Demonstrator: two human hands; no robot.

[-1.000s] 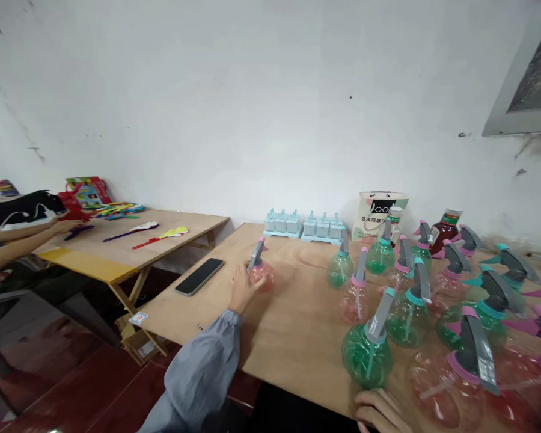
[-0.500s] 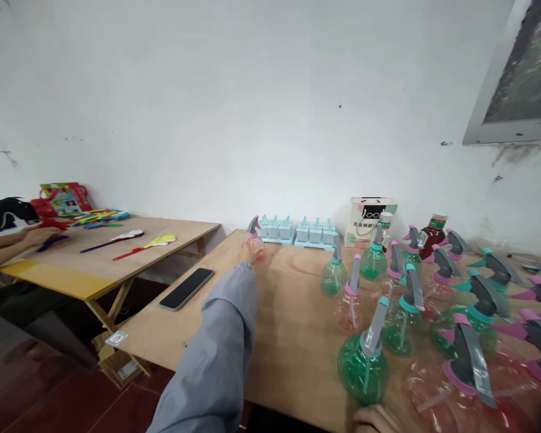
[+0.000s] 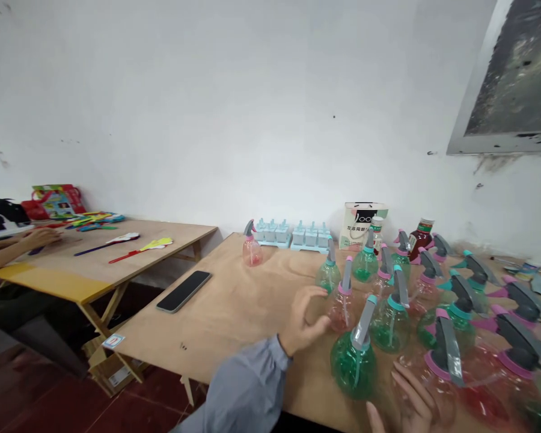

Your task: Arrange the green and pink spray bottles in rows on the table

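Note:
My left hand [image 3: 303,320], in a grey sleeve, hovers over the table with thumb and fingers apart. Its fingers point toward a small pink spray bottle [image 3: 341,310], and I cannot tell whether they touch it. Low in the picture, my right hand [image 3: 412,394] has its fingers spread between a round green spray bottle [image 3: 352,364] and a large pink spray bottle [image 3: 437,385]. It seems to hold nothing. Another pink spray bottle [image 3: 252,251] stands upright by itself at the back of the table.
Several more green and pink spray bottles crowd the right side of the wooden table [image 3: 252,313]. Light-blue popsicle moulds [image 3: 270,234], a paper bag [image 3: 360,225] and a dark red bottle [image 3: 420,237] stand by the wall. A phone [image 3: 184,291] lies left. A co-worker's hand [image 3: 40,239] is at another table.
My left hand has let go of the pink spray bottle at the back and come right and nearer. My right hand has come further into view, fingers spread.

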